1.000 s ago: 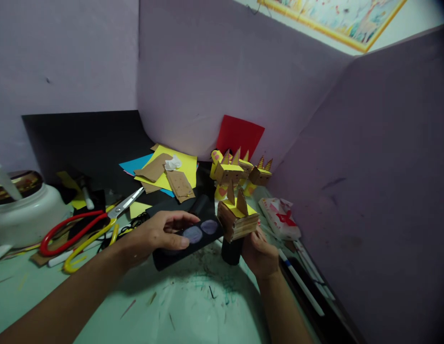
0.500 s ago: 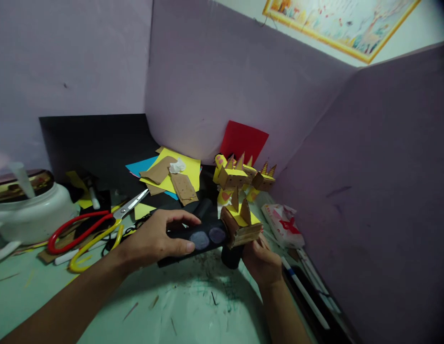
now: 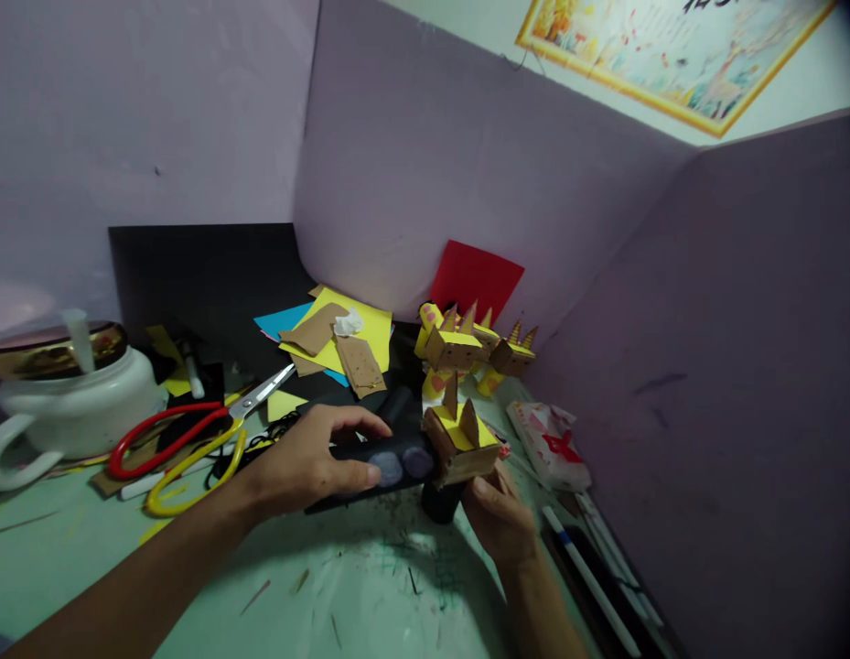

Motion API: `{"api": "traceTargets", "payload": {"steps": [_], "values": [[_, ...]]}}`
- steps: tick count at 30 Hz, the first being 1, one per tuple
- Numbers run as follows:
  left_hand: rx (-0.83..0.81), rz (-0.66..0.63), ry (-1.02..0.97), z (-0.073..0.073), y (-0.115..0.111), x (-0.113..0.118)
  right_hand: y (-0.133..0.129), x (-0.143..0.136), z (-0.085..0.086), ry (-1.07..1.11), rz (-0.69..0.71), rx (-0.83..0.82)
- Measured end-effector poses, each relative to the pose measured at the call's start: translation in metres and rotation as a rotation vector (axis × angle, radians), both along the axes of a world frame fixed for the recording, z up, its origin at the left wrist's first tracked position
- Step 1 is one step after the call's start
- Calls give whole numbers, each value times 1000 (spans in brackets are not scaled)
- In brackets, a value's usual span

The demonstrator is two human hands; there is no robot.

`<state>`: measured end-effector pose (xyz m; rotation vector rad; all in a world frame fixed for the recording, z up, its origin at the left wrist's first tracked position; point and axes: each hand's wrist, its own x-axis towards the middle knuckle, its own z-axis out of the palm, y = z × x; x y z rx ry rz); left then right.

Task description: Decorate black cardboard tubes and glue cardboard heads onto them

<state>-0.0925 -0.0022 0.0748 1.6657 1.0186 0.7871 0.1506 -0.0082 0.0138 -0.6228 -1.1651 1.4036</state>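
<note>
A black paper tube [image 3: 414,460] with pale purple round spots lies sideways, and the fingers and thumb of my left hand [image 3: 328,455] are closed around its left part. At its right end is a cardboard box head [image 3: 466,448] with a yellow top and upright pointed cardboard pieces. My right hand [image 3: 500,513] grips this head from below and the right; its fingertips are partly hidden. Under the head a short black tube [image 3: 441,503] points down.
Large scissors [image 3: 239,412] with red and yellow handles and a white pot [image 3: 78,412] are at left. Behind lie coloured paper and cardboard scraps [image 3: 360,364]. Finished-looking yellow cardboard figures [image 3: 456,350] stand behind the head. A white-red packet [image 3: 552,446] and a white pen [image 3: 593,581] are at right.
The view has shifted slightly, so the background sits farther right. Both hands still hold the same figure, and the head has tilted slightly.
</note>
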Motion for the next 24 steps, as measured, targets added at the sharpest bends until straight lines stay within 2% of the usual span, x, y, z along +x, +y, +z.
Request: {"api": "traceTargets", "payload": {"steps": [9, 14, 19, 24], "values": [[-31, -6, -46, 1, -2, -2, -1, -6, -3, -34, -68, -33], [-108, -101, -144, -1, 3, -9, -2, -9, -1, 3, -72, -24], [-40, -203, -15, 0, 4, -13, -2, -7, 0, 44, -84, -44], [-2, -115, 61, 2, 4, -11, -2, -9, 4, 8, -101, -30]]}}
